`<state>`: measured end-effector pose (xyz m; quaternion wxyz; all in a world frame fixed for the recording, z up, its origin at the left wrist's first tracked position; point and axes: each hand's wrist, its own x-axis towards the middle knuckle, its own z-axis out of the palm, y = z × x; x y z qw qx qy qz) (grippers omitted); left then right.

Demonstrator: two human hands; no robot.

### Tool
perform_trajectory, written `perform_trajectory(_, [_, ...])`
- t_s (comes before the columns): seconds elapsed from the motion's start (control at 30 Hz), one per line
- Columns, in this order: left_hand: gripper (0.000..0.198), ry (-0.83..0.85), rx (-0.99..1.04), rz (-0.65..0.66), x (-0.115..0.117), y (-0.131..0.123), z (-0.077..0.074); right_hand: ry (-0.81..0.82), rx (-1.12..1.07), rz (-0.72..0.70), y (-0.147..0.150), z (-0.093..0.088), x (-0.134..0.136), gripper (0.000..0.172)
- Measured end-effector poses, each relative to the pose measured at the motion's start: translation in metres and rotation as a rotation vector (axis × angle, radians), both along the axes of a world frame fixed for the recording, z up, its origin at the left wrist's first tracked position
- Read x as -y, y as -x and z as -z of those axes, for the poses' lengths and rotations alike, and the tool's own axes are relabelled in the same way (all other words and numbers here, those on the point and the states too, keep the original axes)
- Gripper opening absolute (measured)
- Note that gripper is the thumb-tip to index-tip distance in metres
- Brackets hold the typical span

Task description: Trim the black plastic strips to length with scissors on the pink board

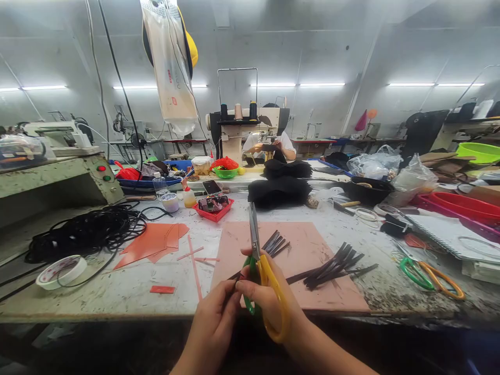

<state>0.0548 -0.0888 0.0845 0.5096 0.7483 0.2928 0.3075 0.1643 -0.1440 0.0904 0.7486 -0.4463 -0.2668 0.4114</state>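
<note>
My right hand (269,299) is closed round a pair of scissors (261,263) with yellow and green handles, the blades pointing up and away. My left hand (216,317) pinches a thin dark strip (236,275) right beside the scissor handles, at the table's near edge. Both hands hover over the front of a pink cutting mat (312,291). On the mat lie two bundles of dark strips, one small bundle (275,243) behind the blades and a bigger bundle (334,263) to the right.
A second pair of scissors (429,275) lies at the right. Orange sheets (156,240), a black cord coil (86,232) and a tape roll (60,271) sit left. A red tray (213,205) and black fabric piles (281,190) lie behind. Another person (273,146) works at a sewing machine.
</note>
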Motion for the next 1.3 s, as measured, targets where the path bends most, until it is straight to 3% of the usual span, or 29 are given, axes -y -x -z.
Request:
perform_trajectory(0.43, [0.030,0.067,-0.030,0.036,-0.001,-0.001,0.004,-0.024,0.140,0.061,-0.003,0.003,0.000,0.044])
perform_trajectory(0.7, [0.049,0.297,-0.080,0.192,0.003,0.015,0.019,-0.116,0.420,0.417,-0.062,-0.028,0.012,0.042])
perform_trajectory(0.97, [0.046,0.493,-0.033,0.167,-0.001,0.026,0.032,-0.148,0.573,0.659,-0.110,-0.050,0.024,0.041])
perform_trajectory(1.13, [0.045,0.475,-0.161,0.308,-0.017,0.016,0.021,-0.168,0.597,0.720,-0.126,-0.059,0.024,0.041])
perform_trajectory(1.3, [0.025,0.507,-0.254,0.479,-0.039,-0.007,0.007,-0.160,0.611,0.750,-0.140,-0.066,0.018,0.041])
